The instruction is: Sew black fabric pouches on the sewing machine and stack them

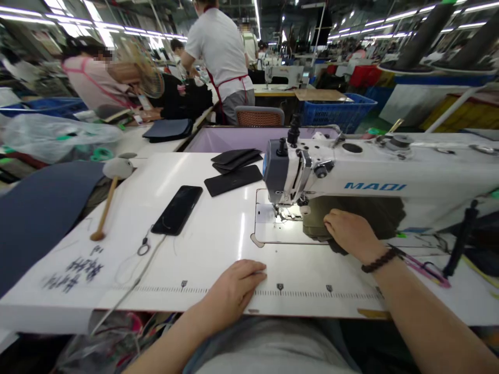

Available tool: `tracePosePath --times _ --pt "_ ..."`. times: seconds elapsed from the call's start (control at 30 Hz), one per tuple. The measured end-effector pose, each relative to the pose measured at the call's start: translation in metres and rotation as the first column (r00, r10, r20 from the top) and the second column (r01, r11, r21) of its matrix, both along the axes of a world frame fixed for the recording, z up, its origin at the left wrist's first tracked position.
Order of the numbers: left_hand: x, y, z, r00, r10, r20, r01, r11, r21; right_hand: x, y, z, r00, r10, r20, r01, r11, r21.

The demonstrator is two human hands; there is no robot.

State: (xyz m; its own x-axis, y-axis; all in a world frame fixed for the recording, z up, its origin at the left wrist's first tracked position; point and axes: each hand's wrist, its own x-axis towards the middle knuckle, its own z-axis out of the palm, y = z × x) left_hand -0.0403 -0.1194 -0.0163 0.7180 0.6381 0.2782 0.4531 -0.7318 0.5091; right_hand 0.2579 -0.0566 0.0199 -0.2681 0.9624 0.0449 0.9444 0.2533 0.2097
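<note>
- At six o'clock, the left hand (239,286) lies palm down on the smooth white tabletop (210,259), fingers extended and close together, holding nothing visible
- Just beside it, a printed ruler scale (218,290) runs along the near edge; one dark badge seems to read 0, the others too small to tell
- Toward eight o'clock, black handwriting (81,271), too blurred to read
- Toward four o'clock, the right hand (351,234), a dark beaded bracelet (380,261) at its wrist, rests with curled fingers on matte olive cloth (315,226); whether it pinches or only presses, I cannot tell
- That cloth lies between three and four o'clock, under the arm of the white sewing machine (436,169), marked MAQI in slanted blue capitals
- Between eight and nine o'clock, a glossy black phone (177,210) with a pale cable (150,265)
- At nine o'clock, a mallet (118,169), white rounded head, wooden handle
- Near the dial's centre, flat black panels (234,180), partly overlapping
- At two o'clock, farther off, a blue plastic crate (331,115)
- Between eleven and twelve, a person (220,52) in white with red apron straps
</note>
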Motion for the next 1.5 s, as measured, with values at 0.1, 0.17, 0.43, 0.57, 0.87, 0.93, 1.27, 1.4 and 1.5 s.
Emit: tracePosePath --times 0.1,0.17,0.43,0.57,0.87,0.93,1.27,1.4,1.5 --pt "-0.001 -0.001 0.0 1.0 0.004 -0.004 -0.004 1.0 0.008 0.0 -0.002 0.003 1.0 0.015 0.005 -0.015 1.0 -0.006" --pt "-0.001 -0.001 -0.002 1.0 0.007 -0.009 -0.007 1.0 0.008 0.0 -0.003 0.005 0.999 0.038 0.01 -0.038 0.999 -0.016" --pt "-0.001 -0.004 -0.006 1.0 0.004 -0.024 -0.004 1.0 0.014 0.0 -0.004 0.006 0.999 0.053 0.01 -0.053 0.999 -0.001" --pt "-0.001 -0.004 -0.003 1.0 0.003 -0.028 -0.003 1.0 0.016 -0.002 -0.005 0.004 0.997 0.079 -0.021 -0.079 0.997 0.003" --pt "0.0 -0.003 -0.008 1.0 0.002 -0.003 -0.002 1.0 0.022 0.024 0.01 0.004 0.958 0.007 -0.286 0.021 0.996 0.092" --pt "-0.001 -0.002 -0.008 1.0 0.0 0.001 0.0 1.0 0.016 0.034 0.011 0.009 0.935 -0.035 -0.353 0.085 0.988 0.129" --pt "0.012 -0.004 0.016 0.996 0.065 0.053 -0.065 0.998 -0.002 -0.001 -0.086 0.044 0.924 0.104 -0.368 -0.091 0.995 0.051" --pt "0.041 0.0 0.025 0.995 -0.088 -0.045 0.091 0.993 0.078 -0.056 -0.121 0.031 0.899 0.189 -0.395 -0.279 0.942 -0.185" --pt "0.045 0.005 0.024 0.951 -0.253 -0.176 0.261 0.965 0.025 -0.071 -0.125 0.02 0.854 0.163 -0.495 -0.346 0.887 -0.305"
